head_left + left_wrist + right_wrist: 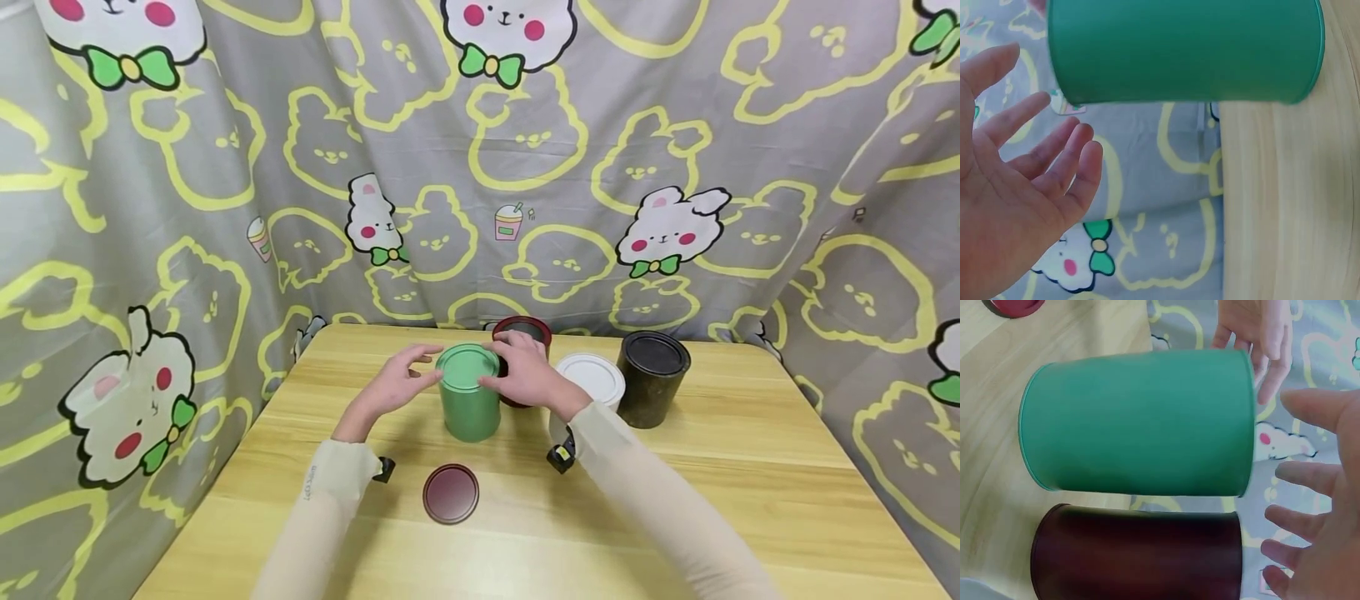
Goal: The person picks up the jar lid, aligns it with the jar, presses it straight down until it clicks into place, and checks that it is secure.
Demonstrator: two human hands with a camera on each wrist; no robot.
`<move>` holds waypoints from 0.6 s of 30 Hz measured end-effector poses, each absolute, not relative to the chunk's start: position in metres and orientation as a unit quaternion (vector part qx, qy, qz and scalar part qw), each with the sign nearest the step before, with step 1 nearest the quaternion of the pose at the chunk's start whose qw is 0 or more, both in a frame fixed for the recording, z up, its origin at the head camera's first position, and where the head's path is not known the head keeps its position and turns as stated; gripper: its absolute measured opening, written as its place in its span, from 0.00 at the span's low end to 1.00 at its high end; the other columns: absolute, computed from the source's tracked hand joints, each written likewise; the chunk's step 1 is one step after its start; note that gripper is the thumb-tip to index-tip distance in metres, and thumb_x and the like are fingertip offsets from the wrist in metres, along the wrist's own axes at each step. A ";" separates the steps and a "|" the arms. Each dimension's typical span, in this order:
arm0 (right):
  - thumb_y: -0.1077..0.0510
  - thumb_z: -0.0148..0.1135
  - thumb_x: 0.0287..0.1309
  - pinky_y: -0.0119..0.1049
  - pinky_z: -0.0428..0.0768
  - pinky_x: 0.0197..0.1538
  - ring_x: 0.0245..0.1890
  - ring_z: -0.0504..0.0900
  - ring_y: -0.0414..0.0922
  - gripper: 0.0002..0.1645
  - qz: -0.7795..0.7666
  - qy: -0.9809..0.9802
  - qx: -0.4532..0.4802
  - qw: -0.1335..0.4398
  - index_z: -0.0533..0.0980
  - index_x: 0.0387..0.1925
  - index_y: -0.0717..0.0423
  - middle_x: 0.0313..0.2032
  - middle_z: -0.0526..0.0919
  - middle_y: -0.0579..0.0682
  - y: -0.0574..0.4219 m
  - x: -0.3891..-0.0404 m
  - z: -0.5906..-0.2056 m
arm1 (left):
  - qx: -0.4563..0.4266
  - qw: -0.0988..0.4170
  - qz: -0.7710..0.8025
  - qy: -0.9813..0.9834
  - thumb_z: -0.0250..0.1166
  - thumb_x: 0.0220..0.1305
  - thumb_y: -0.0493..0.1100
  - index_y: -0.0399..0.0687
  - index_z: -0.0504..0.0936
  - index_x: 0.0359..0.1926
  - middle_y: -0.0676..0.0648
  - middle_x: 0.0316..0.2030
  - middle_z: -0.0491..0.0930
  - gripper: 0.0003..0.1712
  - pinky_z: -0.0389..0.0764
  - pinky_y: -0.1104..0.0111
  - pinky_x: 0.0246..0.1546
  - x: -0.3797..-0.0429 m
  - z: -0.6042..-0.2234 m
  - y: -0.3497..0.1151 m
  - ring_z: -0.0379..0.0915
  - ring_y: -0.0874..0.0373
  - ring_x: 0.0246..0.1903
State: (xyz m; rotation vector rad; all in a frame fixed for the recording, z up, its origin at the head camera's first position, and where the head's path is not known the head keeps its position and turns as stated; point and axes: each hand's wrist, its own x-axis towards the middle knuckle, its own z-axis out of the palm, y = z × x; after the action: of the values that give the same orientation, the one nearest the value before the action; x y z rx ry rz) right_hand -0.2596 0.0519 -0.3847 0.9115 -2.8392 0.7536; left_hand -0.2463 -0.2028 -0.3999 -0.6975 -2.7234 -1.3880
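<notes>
A green cylindrical canister [471, 416] with its green lid [467, 367] on top stands upright on the table. My left hand [395, 383] is at its upper left side. My right hand [527, 375] hovers by the lid's right edge, partly covering a dark red canister [1138, 556] behind. In both wrist views the fingers are spread and loosely bent, with a gap between them and the green canister. The dark red canister shows a red rim with a dark interior, apparently lidless. Nearer to me, a round dark red lid [451, 494] lies flat on the table.
To the right stand a white canister [592, 377], partly hidden by my right forearm, and a black canister [652, 387], both lidded. The wooden table [750, 467] ends at a patterned grey curtain [540, 275] at the back and sides.
</notes>
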 end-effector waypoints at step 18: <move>0.56 0.68 0.54 0.36 0.76 0.43 0.40 0.77 0.47 0.24 0.284 -0.867 0.410 -0.002 0.75 0.51 0.60 0.40 0.75 0.48 0.077 -0.195 -0.413 | -0.282 -0.082 -0.363 -0.884 0.60 0.66 0.42 0.37 0.76 0.55 0.38 0.49 0.77 0.19 0.73 0.48 0.46 -0.196 -0.431 -0.229 0.74 0.44 0.48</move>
State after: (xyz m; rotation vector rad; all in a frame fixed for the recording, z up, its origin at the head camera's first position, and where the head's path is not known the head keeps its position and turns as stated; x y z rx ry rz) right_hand -0.1952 0.0768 -0.4130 1.2894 -2.7267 0.8923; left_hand -0.1956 -0.2294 -0.4307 -0.9355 -2.9333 -1.2038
